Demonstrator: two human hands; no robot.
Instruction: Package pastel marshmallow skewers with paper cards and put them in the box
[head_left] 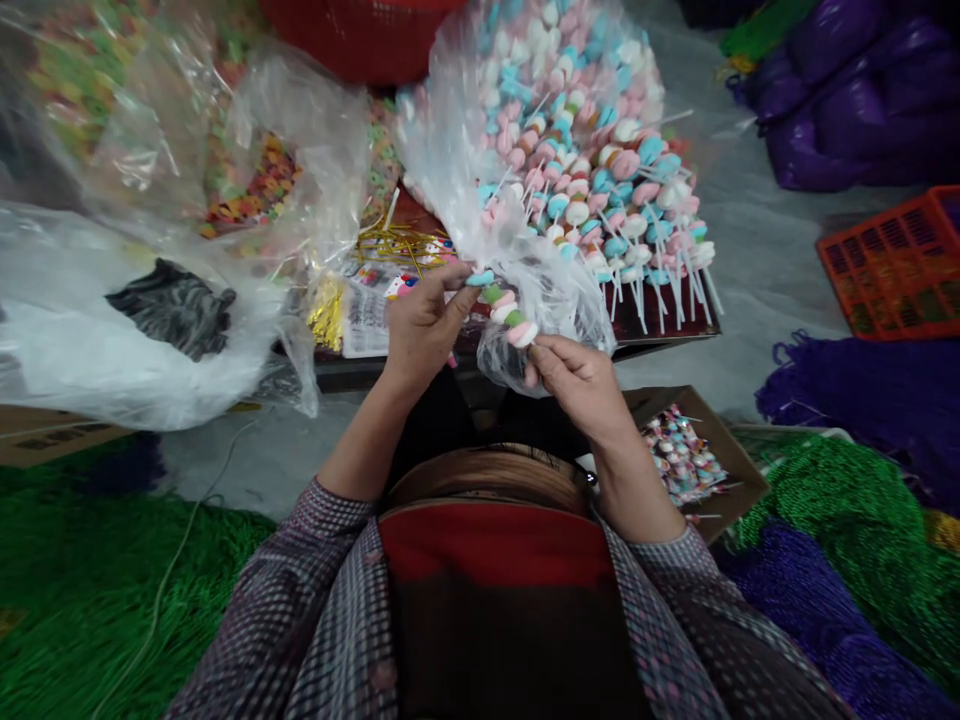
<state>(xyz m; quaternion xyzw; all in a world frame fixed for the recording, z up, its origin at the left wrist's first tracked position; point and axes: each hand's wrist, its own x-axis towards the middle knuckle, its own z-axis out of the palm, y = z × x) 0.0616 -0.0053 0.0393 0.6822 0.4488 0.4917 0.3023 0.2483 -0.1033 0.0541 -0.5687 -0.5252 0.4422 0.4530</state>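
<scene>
A candy skewer point(504, 302) of rounded pieces, blue at the far end, then green, pink and white, with another green and a pink-and-white end, slants between a worker's two hands above the front edge of a dark red table point(414, 212). The thumb and forefinger of the left hand point(427, 325) pinch the blue end; those of the right hand point(581, 385) close on the pale end nearest the body. Crumpled clear plastic point(570, 300) lies just behind and beneath it. Beyond, skewers in pink, blue and white point(585, 200) are heaped with their white sticks jutting over the table's edge. At left, a clear bag point(322, 110) holds small orange, red and green pieces point(266, 180), and a white plastic bag point(90, 340) shows something dark and crumpled point(176, 305). A cardboard box point(739, 505) beside the right forearm contains small multicolored items point(686, 455). Print on a sheet point(367, 320) and on a carton point(64, 435) at left is too blurred to read.
</scene>
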